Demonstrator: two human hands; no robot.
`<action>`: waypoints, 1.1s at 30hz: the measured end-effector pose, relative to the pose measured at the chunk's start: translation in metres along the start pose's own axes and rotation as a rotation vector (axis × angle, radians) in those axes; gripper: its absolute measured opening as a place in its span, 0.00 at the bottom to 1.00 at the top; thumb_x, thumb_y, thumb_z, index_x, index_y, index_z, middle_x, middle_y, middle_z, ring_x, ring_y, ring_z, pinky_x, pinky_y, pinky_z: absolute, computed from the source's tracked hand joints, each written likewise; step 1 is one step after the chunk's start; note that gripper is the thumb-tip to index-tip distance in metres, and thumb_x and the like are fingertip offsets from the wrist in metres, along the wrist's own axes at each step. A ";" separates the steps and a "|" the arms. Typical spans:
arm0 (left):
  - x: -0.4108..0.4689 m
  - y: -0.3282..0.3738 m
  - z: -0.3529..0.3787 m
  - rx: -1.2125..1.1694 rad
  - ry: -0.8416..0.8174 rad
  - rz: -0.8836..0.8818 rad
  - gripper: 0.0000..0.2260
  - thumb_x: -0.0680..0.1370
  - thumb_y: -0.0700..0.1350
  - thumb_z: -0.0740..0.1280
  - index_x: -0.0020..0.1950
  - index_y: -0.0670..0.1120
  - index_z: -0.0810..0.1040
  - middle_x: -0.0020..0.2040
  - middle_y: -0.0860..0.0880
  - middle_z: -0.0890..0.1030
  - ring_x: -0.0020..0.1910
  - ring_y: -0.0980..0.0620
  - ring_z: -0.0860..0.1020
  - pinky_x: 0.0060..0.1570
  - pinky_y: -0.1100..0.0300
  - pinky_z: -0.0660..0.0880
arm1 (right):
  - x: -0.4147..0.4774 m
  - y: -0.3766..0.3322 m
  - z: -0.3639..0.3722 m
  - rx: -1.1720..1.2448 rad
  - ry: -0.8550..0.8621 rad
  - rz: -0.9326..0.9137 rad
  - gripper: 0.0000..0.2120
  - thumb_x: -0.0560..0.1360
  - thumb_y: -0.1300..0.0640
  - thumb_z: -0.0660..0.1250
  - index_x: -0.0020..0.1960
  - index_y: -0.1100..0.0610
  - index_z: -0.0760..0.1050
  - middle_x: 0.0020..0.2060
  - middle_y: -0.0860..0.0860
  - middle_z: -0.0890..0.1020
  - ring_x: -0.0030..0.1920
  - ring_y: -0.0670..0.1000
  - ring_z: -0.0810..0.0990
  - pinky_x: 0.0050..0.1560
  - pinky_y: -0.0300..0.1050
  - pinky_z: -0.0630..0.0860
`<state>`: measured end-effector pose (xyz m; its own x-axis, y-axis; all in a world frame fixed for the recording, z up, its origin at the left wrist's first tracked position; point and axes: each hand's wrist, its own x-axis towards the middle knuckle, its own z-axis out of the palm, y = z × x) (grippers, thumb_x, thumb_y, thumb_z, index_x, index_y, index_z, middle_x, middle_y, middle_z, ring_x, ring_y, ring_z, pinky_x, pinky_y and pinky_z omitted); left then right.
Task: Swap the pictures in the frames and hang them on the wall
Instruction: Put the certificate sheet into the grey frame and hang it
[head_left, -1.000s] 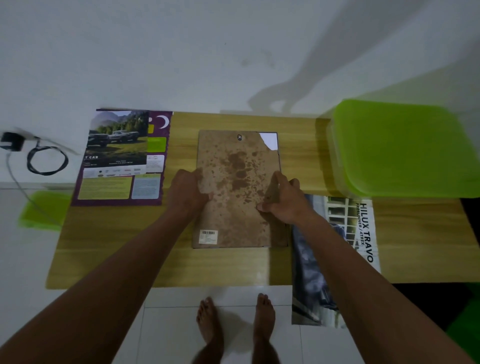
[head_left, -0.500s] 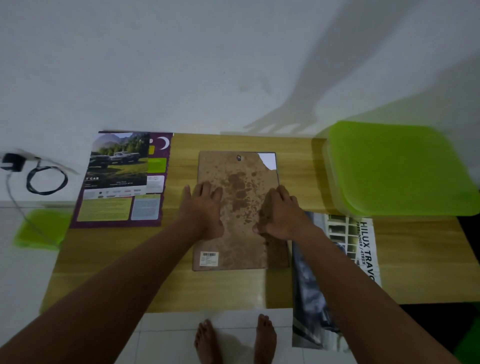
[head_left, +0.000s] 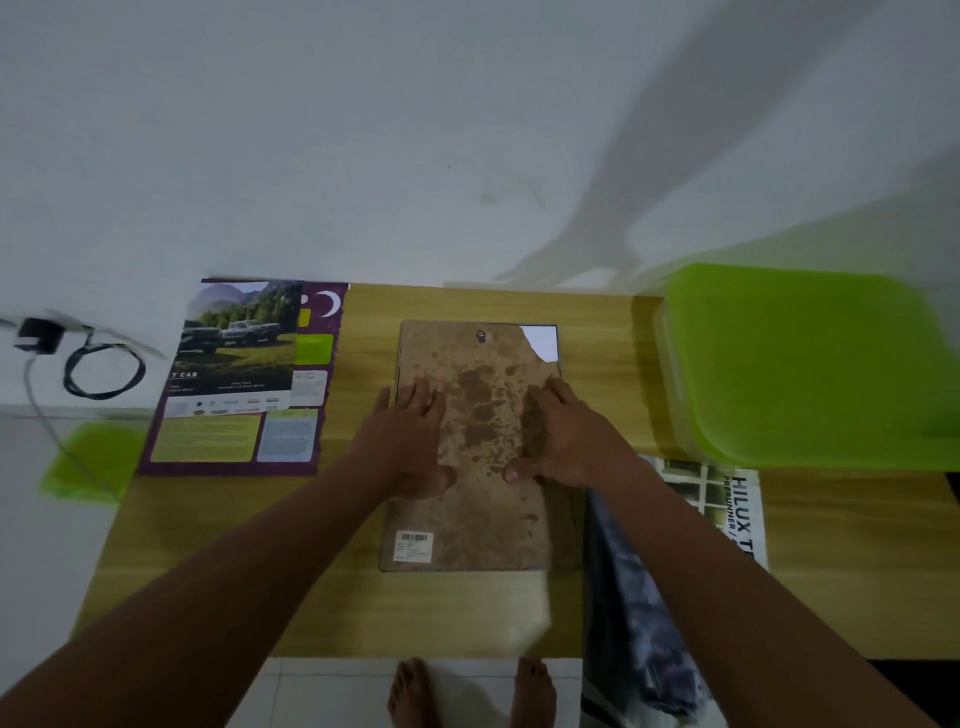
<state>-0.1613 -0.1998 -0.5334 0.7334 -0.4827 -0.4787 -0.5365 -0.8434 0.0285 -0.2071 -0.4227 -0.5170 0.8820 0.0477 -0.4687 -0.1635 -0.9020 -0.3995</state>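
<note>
- The frame (head_left: 483, 519) lies face-down in the middle of the table (head_left: 208, 545); the left hand (head_left: 410, 441) and right hand (head_left: 561, 441) press on it, fingers seemingly straight.
- A truck poster (head_left: 244, 374) lies to the left, a green box (head_left: 805, 364) to the right, and another poster (head_left: 727, 509) just beside the frame.

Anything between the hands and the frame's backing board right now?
Nothing visible. The left hand and right hand both rest flat on the backing board, which lies on the table.
</note>
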 end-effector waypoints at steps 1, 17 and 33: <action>0.001 0.000 -0.002 0.009 0.016 0.005 0.47 0.73 0.69 0.59 0.79 0.43 0.43 0.79 0.39 0.44 0.78 0.42 0.45 0.75 0.41 0.45 | 0.001 0.000 -0.002 -0.011 0.019 -0.008 0.54 0.59 0.38 0.81 0.75 0.56 0.60 0.73 0.54 0.61 0.70 0.60 0.66 0.66 0.53 0.68; 0.052 -0.019 -0.032 0.058 -0.058 -0.031 0.67 0.57 0.76 0.69 0.78 0.43 0.37 0.79 0.42 0.38 0.78 0.45 0.40 0.73 0.36 0.42 | 0.033 0.008 0.001 -0.183 -0.027 -0.085 0.65 0.59 0.33 0.78 0.80 0.55 0.43 0.80 0.53 0.42 0.79 0.56 0.38 0.77 0.63 0.44; -0.014 -0.001 0.021 -0.011 0.123 0.070 0.43 0.73 0.69 0.44 0.78 0.40 0.47 0.79 0.39 0.47 0.78 0.41 0.45 0.76 0.44 0.43 | 0.006 0.003 0.022 -0.286 0.020 -0.160 0.44 0.77 0.38 0.64 0.81 0.52 0.43 0.80 0.57 0.45 0.80 0.59 0.43 0.76 0.62 0.48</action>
<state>-0.1804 -0.1875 -0.5450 0.7406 -0.5647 -0.3642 -0.5836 -0.8092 0.0680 -0.2123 -0.4153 -0.5386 0.8956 0.1929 -0.4008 0.1065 -0.9679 -0.2277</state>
